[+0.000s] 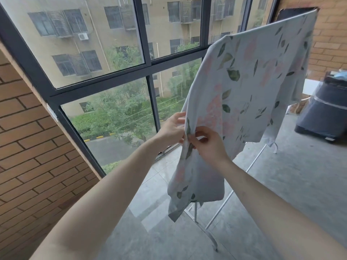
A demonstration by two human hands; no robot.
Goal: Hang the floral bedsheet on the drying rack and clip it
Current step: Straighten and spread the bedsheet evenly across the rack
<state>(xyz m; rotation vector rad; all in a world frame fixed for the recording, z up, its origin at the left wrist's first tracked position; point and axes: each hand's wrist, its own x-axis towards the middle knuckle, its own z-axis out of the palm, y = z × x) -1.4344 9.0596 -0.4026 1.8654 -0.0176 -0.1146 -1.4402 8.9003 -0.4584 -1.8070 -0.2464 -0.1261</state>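
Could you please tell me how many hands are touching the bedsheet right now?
2: the left hand holds the bedsheet at its near edge, and the right hand pinches that edge just beside it.

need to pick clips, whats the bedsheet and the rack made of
Floral bedsheet: looks like thin woven fabric, matte, since it drapes in soft folds; the fibre cannot be told. Drying rack: seemingly slim metal tubing with a smooth white coating, though it could be plastic.
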